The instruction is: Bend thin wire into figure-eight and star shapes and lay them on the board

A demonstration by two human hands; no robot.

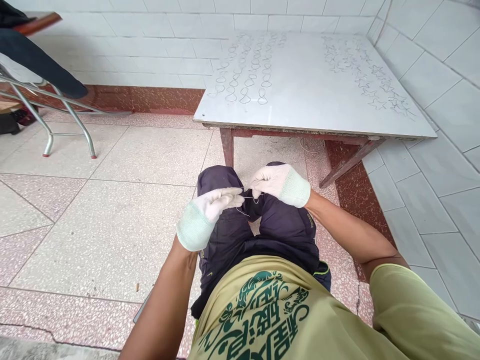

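Observation:
Both hands wear white gloves with pale green cuffs and meet above my knees. A thin, light-coloured wire (243,214) runs between them, with a curved end hanging below the fingers. My left hand (217,206) is closed on the wire, fingers pointing right. From the other side, my right hand (268,181) pinches the same wire between thumb and fingers. Part of the wire is hidden by the gloves, so its full shape cannot be made out.
Ahead stands a white-topped table (292,112) on reddish legs. Rows of wire loops (262,96) lie at its left, wire stars (369,85) at its right. To the left are a metal-framed folding chair (71,115) and a person's dark-clad leg (41,65). A tiled wall borders the right.

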